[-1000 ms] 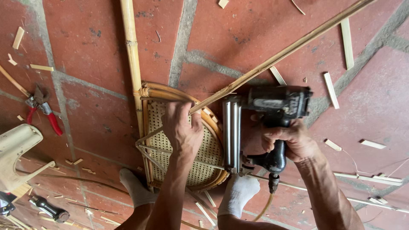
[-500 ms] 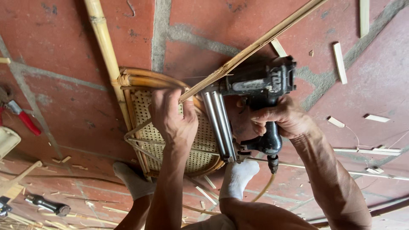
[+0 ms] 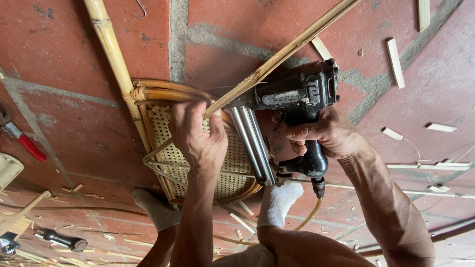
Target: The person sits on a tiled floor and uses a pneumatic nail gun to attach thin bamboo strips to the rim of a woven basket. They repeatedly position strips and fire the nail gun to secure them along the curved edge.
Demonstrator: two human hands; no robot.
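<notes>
Nearby, red-handled pliers (image 3: 24, 143), scattered splints (image 3: 396, 57), bamboo pole (image 3: 111, 49) flanking woven panel (image 3: 225, 168).

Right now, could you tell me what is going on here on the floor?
A person is working on a rattan frame with a woven cane panel on the red tile floor. The left hand presses a thin cane strip against the frame's rim. The right hand grips a black nail gun, its nose set at the rim beside the left hand. Socked feet rest at the frame's near edge.
</notes>
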